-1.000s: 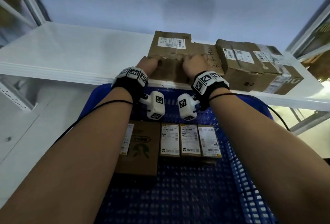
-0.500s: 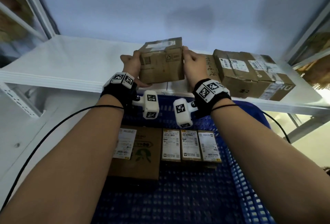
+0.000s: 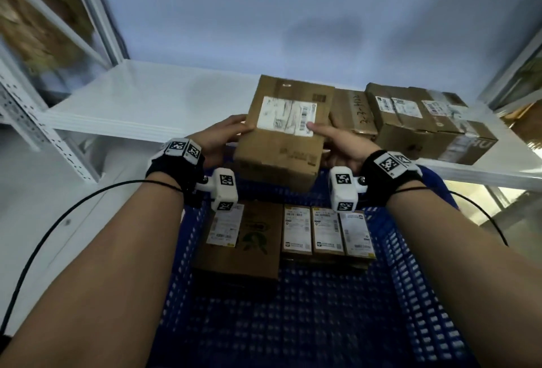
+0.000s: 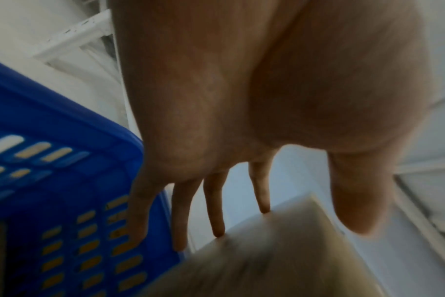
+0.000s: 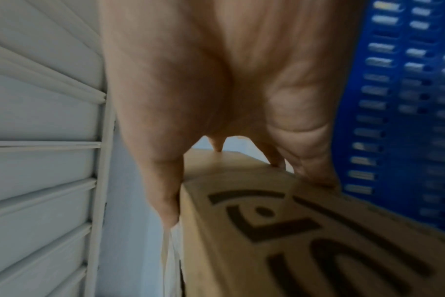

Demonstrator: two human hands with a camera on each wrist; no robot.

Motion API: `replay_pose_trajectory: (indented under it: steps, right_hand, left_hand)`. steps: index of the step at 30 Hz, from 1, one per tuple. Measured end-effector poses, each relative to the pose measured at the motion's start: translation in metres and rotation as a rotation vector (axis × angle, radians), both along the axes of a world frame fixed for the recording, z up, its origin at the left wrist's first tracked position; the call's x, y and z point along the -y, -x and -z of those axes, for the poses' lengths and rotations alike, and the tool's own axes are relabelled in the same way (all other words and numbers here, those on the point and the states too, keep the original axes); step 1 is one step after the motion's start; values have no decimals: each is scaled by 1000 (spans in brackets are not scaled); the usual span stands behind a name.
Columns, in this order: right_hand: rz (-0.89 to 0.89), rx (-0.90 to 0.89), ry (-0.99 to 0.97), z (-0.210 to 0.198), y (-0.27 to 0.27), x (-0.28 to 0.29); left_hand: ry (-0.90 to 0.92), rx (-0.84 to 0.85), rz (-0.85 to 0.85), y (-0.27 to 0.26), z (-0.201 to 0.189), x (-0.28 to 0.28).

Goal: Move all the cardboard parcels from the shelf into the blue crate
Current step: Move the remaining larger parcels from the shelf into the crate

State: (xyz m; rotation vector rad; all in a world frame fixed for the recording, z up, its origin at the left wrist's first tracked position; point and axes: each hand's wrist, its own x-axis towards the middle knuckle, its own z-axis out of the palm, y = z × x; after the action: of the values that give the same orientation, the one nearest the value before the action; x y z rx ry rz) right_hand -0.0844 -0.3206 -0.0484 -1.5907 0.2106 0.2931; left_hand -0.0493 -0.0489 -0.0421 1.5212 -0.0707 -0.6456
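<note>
Since half a second back: held parcel (image 3: pixel 283 130) drawn off the white shelf (image 3: pixel 152 103) toward the body and tipped, its labelled face now turned up to the head camera; it showed a bare side before.

Left hand (image 3: pixel 218 140): fingers (image 4: pixel 217 203) extended along the parcel's left side, thumb on the near face, clasping it. Right hand (image 3: pixel 337 144): thumb on the white label's lower corner, fingers (image 5: pixel 315 170) wrapped under the right edge. Parcel gripped between both hands, clear of the shelf, hanging over the far rim of the blue crate (image 3: pixel 410 294). Long axis runs away from the body, far end tilted up, label uppermost.

Just right of it, still on the shelf: a handwritten-marked parcel (image 3: pixel 353 112), then two taped parcels (image 3: pixel 431 121) side by side, close to the right hand.

Below, in the crate: a flat brown box with a green logo (image 3: pixel 243 238) at left, three small labelled boxes (image 3: pixel 327 234) in a row beside it; nearer crate floor is bare mesh. Black cable (image 3: pixel 44 238) trails from the left wrist.
</note>
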Motion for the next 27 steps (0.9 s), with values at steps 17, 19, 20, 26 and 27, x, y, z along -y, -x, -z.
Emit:
replay_pose_trajectory:
  steps: [17,19,20,26,27]
  right_hand:
    - [-131,-328,338,132,55,-71]
    - [-29,-337,326,148,46,-85]
    - [-1,-343,329,156,41,-91]
    - [40,-286,359,148,31,-118]
    - [9,-268,352,146,33,-124]
  left_hand:
    - [-972,127,231,11,110,-24]
    - [-1124,214,233,6,113,-18]
    - [-1170,204,241,3,113,-16]
    - [-1227,242,245,-6,92,-10]
    - [-1245,256,242,-14,100,-13]
